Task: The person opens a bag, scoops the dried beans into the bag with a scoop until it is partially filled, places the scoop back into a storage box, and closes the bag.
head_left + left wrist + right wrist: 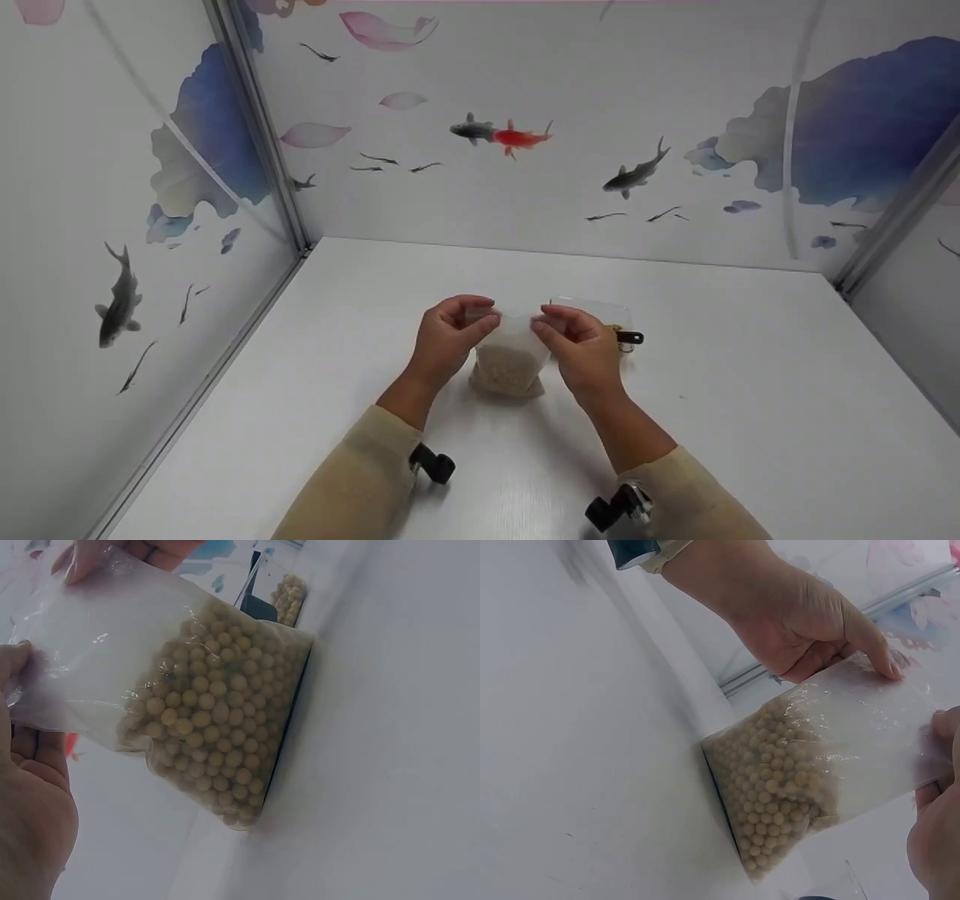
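Observation:
A clear plastic bag (pixel 510 371) stands upright on the table, its lower part filled with round tan beans (pixel 217 705) that look like soybeans. My left hand (pixel 450 334) pinches the bag's top edge on the left between thumb and fingers. On the other side, my right hand (pixel 589 352) pinches the same edge in the same way. Between the two hands the upper part of the bag is free of beans and spread flat. Whether its mouth is sealed I cannot tell.
Behind my right hand stands a clear plastic container (pixel 592 304), partly hidden, with some tan beans in it. A black handle (pixel 632 337) sticks out over its side. White panels printed with fish (pixel 634 171) and petals enclose the white table (pixel 750 390) at back and sides.

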The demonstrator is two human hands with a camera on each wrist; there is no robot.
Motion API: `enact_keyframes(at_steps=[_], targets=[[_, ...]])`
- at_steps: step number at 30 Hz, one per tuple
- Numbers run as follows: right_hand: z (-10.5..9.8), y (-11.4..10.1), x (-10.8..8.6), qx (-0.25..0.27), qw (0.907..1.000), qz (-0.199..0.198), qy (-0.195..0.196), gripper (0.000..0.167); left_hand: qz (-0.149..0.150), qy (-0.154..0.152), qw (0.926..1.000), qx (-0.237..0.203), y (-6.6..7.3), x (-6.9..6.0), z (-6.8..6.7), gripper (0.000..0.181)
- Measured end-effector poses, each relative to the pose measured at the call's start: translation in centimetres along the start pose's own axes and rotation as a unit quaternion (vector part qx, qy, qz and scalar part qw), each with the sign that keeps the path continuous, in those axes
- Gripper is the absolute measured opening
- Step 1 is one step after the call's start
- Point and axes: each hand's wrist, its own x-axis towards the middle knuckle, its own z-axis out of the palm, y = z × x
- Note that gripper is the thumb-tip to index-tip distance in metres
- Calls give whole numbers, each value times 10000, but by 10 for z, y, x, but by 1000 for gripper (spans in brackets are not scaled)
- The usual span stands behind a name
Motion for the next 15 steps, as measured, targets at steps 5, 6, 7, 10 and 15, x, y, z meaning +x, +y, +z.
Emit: enact_keyframes(at_steps=[5, 6, 7, 10, 15], targets=[[2, 1, 2, -78, 9998, -24, -165, 34, 121, -178, 9998, 18, 1, -2, 3, 39], [2, 1, 2, -108, 9997, 4, -202, 36, 126, -218, 9997, 32, 1, -2, 4, 41], [3, 1, 3, -148, 9996, 41, -238, 38, 127, -245, 9996, 51, 1, -2, 5, 44], [6, 1, 4, -289, 9989, 156, -322, 44, 95, -210, 9996, 167, 0, -3, 9, 49], [11, -2, 4, -427, 9984, 170, -343, 42, 99, -64, 9999, 108, 0, -4, 15, 50]])
